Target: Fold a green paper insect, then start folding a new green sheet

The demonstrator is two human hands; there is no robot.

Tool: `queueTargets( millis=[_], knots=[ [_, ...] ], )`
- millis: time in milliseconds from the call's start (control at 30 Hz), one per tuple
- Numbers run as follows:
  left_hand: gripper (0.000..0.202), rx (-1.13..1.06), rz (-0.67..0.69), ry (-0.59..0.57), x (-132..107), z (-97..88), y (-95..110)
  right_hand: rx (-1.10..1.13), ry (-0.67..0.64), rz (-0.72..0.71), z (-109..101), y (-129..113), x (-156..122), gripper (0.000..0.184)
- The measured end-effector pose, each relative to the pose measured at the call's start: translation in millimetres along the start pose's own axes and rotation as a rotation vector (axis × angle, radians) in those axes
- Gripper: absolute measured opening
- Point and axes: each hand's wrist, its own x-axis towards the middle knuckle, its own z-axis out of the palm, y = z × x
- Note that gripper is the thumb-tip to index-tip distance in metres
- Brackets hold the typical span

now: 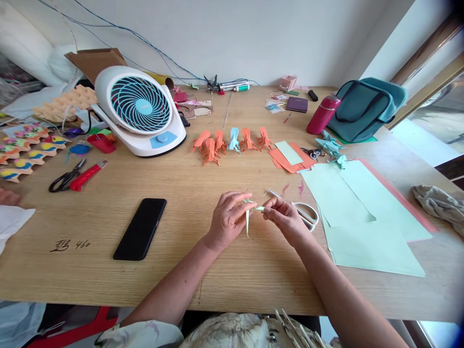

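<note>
My left hand (230,215) is closed on a folded piece of pale green paper (247,224), with one narrow strip hanging down below the fingers. The fingertips of my right hand (284,217) pinch a thin arm of the same paper between the two hands. White-handled scissors (306,215) lie on the table just beyond and partly behind my right hand. Farther back stand several orange folded paper figures (210,152) in a row, with a light blue one (234,140) among them.
At right lie pale green sheets (373,246), orange paper (286,159), keys (313,153) and a magenta bottle (324,114) beside a teal bag (362,111). On the left are a black phone (140,229), a white fan (141,111), black scissors (67,176) and a red cutter (88,176).
</note>
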Motion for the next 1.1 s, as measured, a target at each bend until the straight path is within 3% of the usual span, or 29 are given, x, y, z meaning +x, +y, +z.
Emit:
queueTargets(
  millis=[167,333,500,733,867,1100],
  knots=[
    [0.029,-0.152,0.006,-0.01,-2,-1.9,4,-0.061,-0.014,-0.091,9,-3,-3,0.028],
    [0.021,-0.237,-0.139,-0.095,-3,-1.0,10,-0.105,-0.013,-0.188,14,-3,-7,0.025],
    [0.013,-0.323,-0.252,-0.091,-3,-2.7,13,-0.131,-0.009,-0.18,15,-1,-9,0.022],
    [0.014,-0.323,-0.34,-0.123,-3,-4.7,14,-0.331,0.026,-0.247,13,-4,-12,0.012],
    [0.012,-0.295,-0.402,-0.128,-3,-4.7,13,-0.427,-0.026,-0.287,12,-12,-12,0.005],
    [0.014,-0.458,-0.52,-0.146,1,-5.9,14,-0.704,-0.04,-0.61,11,-14,-12,0.021]
  ],
)
